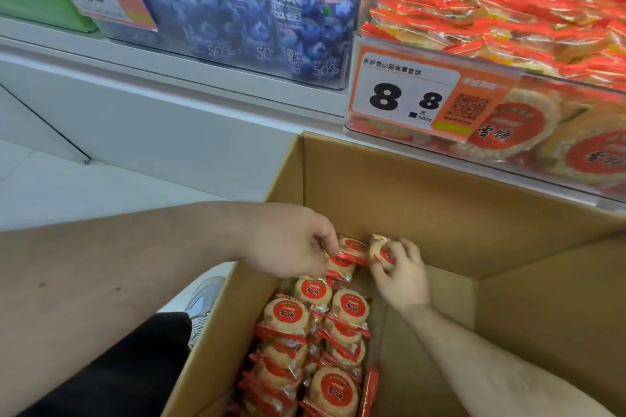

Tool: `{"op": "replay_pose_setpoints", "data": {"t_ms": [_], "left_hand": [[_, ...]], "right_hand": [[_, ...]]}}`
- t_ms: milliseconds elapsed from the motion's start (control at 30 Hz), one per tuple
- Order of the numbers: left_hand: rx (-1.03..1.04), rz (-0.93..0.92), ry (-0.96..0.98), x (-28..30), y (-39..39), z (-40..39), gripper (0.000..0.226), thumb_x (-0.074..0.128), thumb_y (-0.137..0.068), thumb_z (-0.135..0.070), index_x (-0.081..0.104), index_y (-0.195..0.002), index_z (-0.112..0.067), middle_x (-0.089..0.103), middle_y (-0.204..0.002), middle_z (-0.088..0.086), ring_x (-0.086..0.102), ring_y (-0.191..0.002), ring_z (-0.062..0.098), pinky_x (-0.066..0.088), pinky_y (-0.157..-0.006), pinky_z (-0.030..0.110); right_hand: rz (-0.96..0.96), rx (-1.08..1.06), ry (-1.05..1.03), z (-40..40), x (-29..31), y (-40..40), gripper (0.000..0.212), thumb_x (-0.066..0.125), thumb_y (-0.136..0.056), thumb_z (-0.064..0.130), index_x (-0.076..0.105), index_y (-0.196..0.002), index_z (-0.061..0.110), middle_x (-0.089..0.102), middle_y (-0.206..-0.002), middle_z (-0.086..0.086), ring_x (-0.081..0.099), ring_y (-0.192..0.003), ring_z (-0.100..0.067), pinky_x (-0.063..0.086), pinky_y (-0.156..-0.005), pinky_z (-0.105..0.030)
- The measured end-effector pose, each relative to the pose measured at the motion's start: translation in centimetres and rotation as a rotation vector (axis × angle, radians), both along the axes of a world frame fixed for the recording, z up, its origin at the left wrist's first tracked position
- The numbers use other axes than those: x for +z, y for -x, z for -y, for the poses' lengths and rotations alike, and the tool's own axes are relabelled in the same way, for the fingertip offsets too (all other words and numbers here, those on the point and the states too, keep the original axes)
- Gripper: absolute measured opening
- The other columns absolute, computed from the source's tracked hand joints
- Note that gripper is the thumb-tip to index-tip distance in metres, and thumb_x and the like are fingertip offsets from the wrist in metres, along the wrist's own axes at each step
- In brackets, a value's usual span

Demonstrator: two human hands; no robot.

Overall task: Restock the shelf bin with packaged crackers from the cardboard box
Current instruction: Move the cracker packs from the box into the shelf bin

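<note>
Packaged crackers (313, 332) lay stacked along the left side of the open cardboard box (457, 213), below the clear shelf bin (508, 78) already heaped with the same packs. My left hand (291, 240) pinched one pack (342, 262) at the far end of the stack; my right hand (403, 276) curled its grip round another (378, 249) just beside it.

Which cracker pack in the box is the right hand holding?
The far pack at the box's back wall, tilted up in the right hand's fingers; the others lie flat.
</note>
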State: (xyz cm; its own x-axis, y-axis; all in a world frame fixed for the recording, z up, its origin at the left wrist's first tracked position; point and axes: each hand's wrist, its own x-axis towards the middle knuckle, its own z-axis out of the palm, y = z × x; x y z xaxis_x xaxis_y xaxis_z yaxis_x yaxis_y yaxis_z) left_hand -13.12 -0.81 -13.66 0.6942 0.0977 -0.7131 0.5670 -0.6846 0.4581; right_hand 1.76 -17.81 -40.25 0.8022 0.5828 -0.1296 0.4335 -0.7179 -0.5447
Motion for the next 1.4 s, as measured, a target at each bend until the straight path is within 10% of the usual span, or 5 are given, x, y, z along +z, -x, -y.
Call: {"op": "replay_pose_setpoints", "data": {"t_ms": [300,467,833,1100,1400], "left_hand": [[0.035,0.026,0.016,-0.1,0.3,-0.1,0.033,0.057,-0.093,-0.027,0.055,-0.126,-0.029,0.065,-0.117,-0.007,0.064,-0.104,0.012,0.051,-0.095,0.034],[0.044,0.024,0.026,-0.6,0.5,-0.1,0.031,0.056,-0.093,-0.025,0.056,-0.123,-0.034,0.065,-0.117,-0.005,0.065,-0.103,0.014,0.052,-0.094,0.037],[0.066,0.040,0.050,0.0,0.7,0.2,0.035,0.058,-0.093,-0.025,0.055,-0.128,-0.027,0.061,-0.120,-0.009,0.058,-0.107,0.008,0.048,-0.095,0.026],[0.500,0.000,0.308,0.4,0.8,1.3,0.055,0.052,-0.096,-0.043,0.039,-0.142,-0.018,0.047,-0.140,0.012,0.054,-0.115,0.027,0.049,-0.088,0.041],[0.900,0.277,0.651,1.0,0.0,2.2,0.014,0.058,-0.094,-0.011,0.059,-0.108,-0.013,0.070,-0.102,0.015,0.070,-0.086,0.026,0.059,-0.076,0.042]], "right_hand": [[-0.010,0.387,0.666,-6.1,0.8,3.1,0.104,0.067,-0.074,0.055,0.000,-0.152,0.039,0.002,-0.161,-0.005,0.002,-0.146,-0.043,0.009,-0.109,-0.072],[0.072,0.449,0.699,-7.1,-0.8,3.5,0.102,0.073,-0.081,0.019,0.001,-0.153,0.032,0.004,-0.163,-0.010,0.018,-0.142,-0.046,0.044,-0.100,-0.056],[0.018,0.318,0.228,-3.0,5.0,0.4,0.053,0.059,-0.083,0.020,0.051,-0.133,0.035,0.069,-0.117,-0.002,0.064,-0.107,-0.025,0.050,-0.086,-0.030],[-0.012,0.112,-0.126,-1.7,15.2,3.5,0.029,0.066,-0.079,0.010,0.050,-0.097,0.025,0.061,-0.074,0.008,0.062,-0.071,-0.017,0.045,-0.060,-0.023],[-0.286,0.365,-0.581,-2.4,21.6,7.4,0.064,0.054,-0.060,0.018,0.053,-0.124,0.023,0.057,-0.127,0.001,0.054,-0.120,-0.008,0.047,-0.098,-0.023]]}}
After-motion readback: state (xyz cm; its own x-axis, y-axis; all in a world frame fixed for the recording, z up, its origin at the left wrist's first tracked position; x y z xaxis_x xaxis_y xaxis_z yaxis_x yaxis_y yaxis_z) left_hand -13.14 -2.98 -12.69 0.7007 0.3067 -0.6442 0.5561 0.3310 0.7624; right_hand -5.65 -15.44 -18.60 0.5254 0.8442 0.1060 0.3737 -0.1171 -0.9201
